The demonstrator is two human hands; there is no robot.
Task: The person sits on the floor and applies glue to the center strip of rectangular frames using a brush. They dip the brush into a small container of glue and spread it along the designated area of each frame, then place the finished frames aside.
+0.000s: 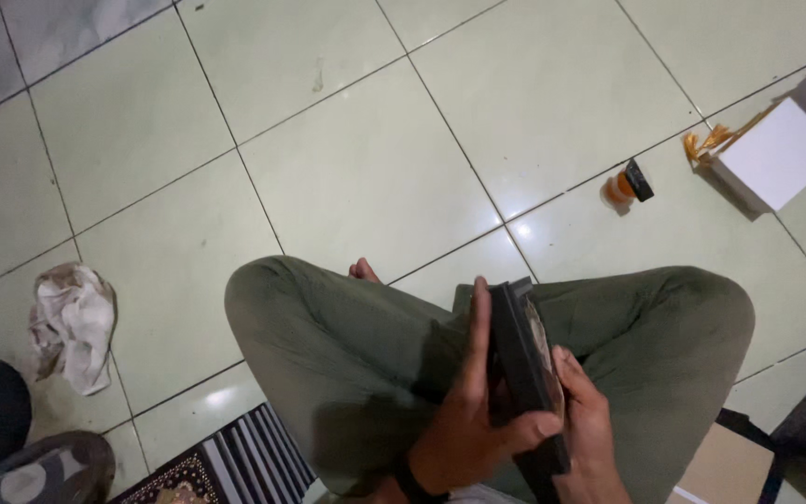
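Observation:
A flat black rectangular object (519,350), thin like a tablet or case, stands on edge over my crossed legs in olive trousers (347,345). My left hand (468,411) grips it from the left side, fingers stretched up along its face and thumb across its lower part. My right hand (588,420) holds its right side from below, fingers against the patterned surface. A dark band sits on my left wrist.
Pale green floor tiles (356,159) spread ahead. A crumpled stained cloth (75,322) lies at left. A small orange jar with black lid (625,185) and a white box (776,154) sit at right. A striped mat (235,462) and cardboard (720,467) lie near me.

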